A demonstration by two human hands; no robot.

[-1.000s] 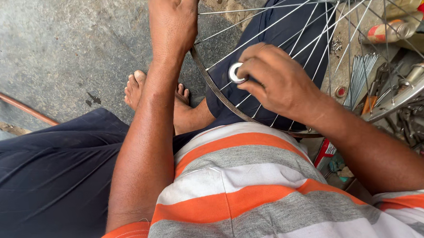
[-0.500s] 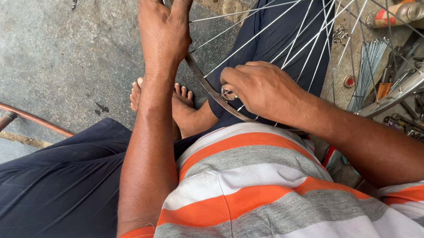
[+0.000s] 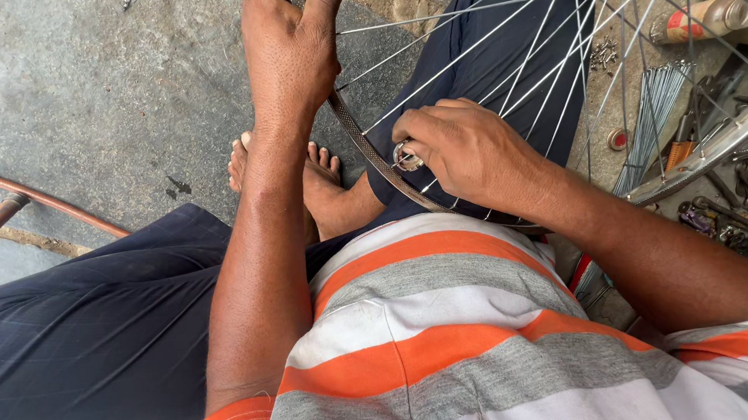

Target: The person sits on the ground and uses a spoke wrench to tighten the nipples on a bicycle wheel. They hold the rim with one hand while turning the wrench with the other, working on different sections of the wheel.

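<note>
Since the earlier frame the left hand [image 3: 291,55] has slid a little farther up the rim, and the right hand [image 3: 465,148] has turned so its small round tool, plainly seen before, is now mostly hidden under the fingers.

Rough grey concrete floor [image 3: 99,97] fills the left side, mottled and stained, with a rusty pipe [image 3: 36,200] lying slantwise across it. To the right, the ground is strewn with dark metal tools and parts [image 3: 737,205], a bundle of loose spokes [image 3: 654,124] and a bottle [image 3: 708,16] lying on its side.

The wheel [image 3: 370,150] rests over the person's lap, above dark trousers [image 3: 79,340] and a shirt striped orange, grey and white. Its rim is a thin, dull metal hoop; the near arc runs from upper left down to lower right. Thin, bright, straight spokes [image 3: 502,46] fan from that arc up toward the hub at the top right edge.

A bare foot [image 3: 311,179] sits on the floor just beside the rim.

The left hand is clenched around the rim at the top. The right hand pinches the small silvery ring-shaped tool [image 3: 405,156] against the rim's inner side, where a spoke meets it.
</note>
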